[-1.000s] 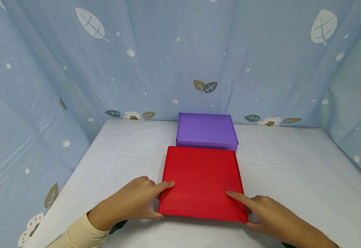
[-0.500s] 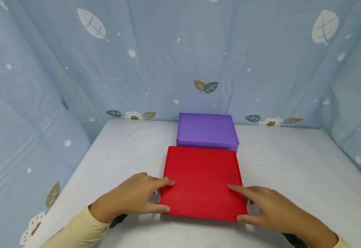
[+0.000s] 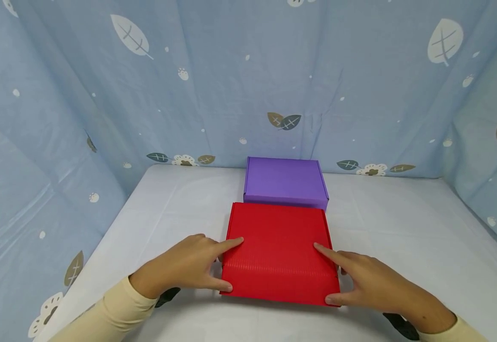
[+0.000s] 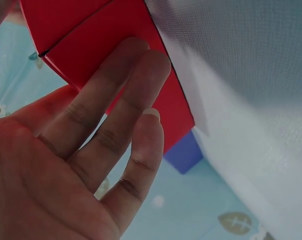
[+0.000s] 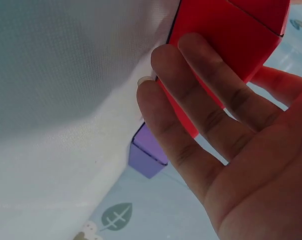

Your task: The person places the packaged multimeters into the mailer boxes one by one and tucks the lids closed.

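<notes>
A red cardboard box (image 3: 280,232) lies in the middle of the white table. Along its front, a crease crosses the lid and the part nearest the person slopes downward. My left hand (image 3: 188,266) is at its left side, index finger on the lid and thumb on the sloping front. Mirroring it, my right hand (image 3: 365,278) touches the lid with its index fingertip and the front right corner with its thumb. Both wrist views show the other fingers nearly straight against the red side walls. Inside the box nothing can be seen.
A purple cardboard box (image 3: 286,178), lid down, stands directly behind the red one. The white tabletop (image 3: 402,223) spreads out on both sides. A blue curtain (image 3: 231,71) with printed leaves hangs around the back and sides.
Both thumbs have come up from the lower front corners onto the front part of the lid. The index fingers have slid farther back. The lid's front part now bends down more sharply.
</notes>
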A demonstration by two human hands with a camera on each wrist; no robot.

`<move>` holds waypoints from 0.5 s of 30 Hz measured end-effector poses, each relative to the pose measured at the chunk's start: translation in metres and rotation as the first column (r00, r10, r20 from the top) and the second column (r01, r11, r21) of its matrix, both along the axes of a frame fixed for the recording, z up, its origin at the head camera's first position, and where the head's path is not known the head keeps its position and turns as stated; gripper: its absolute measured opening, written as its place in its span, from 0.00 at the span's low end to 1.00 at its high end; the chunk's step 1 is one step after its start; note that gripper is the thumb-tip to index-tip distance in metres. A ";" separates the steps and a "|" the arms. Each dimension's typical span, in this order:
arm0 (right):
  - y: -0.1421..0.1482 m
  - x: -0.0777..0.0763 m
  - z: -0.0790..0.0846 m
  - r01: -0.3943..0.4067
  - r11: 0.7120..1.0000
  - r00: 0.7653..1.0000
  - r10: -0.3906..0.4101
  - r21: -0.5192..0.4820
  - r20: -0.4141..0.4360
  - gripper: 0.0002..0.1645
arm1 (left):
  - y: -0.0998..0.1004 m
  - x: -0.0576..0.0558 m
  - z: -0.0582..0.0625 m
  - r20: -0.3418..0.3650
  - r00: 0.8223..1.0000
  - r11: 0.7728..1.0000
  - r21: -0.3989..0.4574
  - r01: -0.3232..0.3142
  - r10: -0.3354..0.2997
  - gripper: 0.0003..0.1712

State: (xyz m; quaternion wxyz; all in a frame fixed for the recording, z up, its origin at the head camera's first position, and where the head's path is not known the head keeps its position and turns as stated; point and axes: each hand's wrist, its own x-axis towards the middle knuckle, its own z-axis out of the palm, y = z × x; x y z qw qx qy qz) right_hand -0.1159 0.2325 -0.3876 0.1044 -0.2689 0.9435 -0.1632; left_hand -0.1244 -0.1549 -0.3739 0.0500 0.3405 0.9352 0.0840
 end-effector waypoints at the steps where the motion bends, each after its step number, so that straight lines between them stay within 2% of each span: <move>1: 0.000 0.000 -0.001 0.001 1.000 1.000 -0.001 0.001 0.002 0.61 | 0.001 0.000 0.000 -0.003 1.000 1.000 -0.006 0.000 0.000 0.50; 10: -0.003 -0.002 -0.004 0.004 1.000 1.000 -0.004 -0.005 -0.002 0.62 | 0.006 -0.004 -0.002 -0.004 1.000 0.999 -0.048 -0.020 0.020 0.54; 15: -0.006 -0.002 -0.006 0.037 0.999 0.999 -0.037 -0.004 -0.014 0.62 | 0.008 -0.005 -0.003 -0.014 1.000 0.998 -0.058 -0.017 0.016 0.54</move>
